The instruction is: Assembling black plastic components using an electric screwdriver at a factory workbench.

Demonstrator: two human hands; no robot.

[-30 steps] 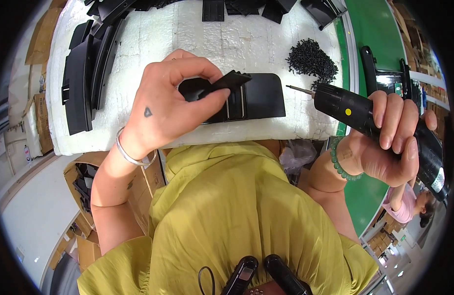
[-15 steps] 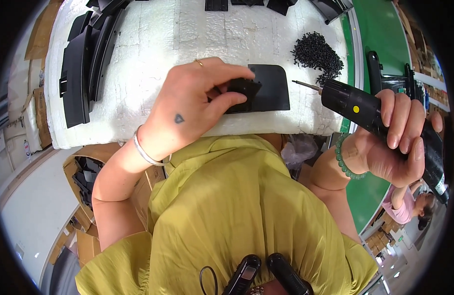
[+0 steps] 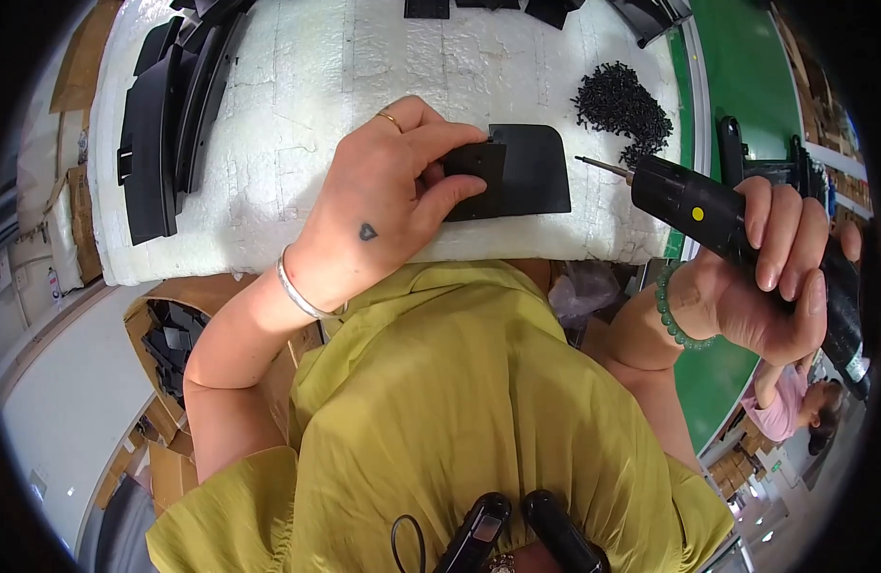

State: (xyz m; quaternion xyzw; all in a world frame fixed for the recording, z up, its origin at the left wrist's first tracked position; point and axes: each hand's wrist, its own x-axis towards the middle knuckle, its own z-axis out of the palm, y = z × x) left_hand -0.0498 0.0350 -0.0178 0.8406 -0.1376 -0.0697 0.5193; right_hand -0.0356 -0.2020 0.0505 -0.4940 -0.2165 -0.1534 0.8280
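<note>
My left hand [image 3: 383,186] pinches a small black plastic plate [image 3: 488,167] between thumb and fingers. That plate lies over the left part of a larger flat black panel [image 3: 538,172] with rounded corners, near the table's front edge. The fingers hide part of both. Up on the right, my right hand [image 3: 784,263] is wrapped round a black electric screwdriver [image 3: 684,202] with a yellow dot. Its thin bit points left, a little to the right of the panel and apart from it. Beyond the bit lies a heap of small black screws [image 3: 624,107].
White foam padding [image 3: 297,115] covers the table. Long curved black plastic parts [image 3: 152,162] are stacked at its left side, and more black pieces [image 3: 427,9] lie along the far edge. A carton of black parts [image 3: 168,329] stands low on the left. Another person [image 3: 784,406] is at the far right.
The small plate has come down from a tilted position to lie flat on the panel, with my left hand still gripping it. My right hand and the screwdriver have hardly moved.
</note>
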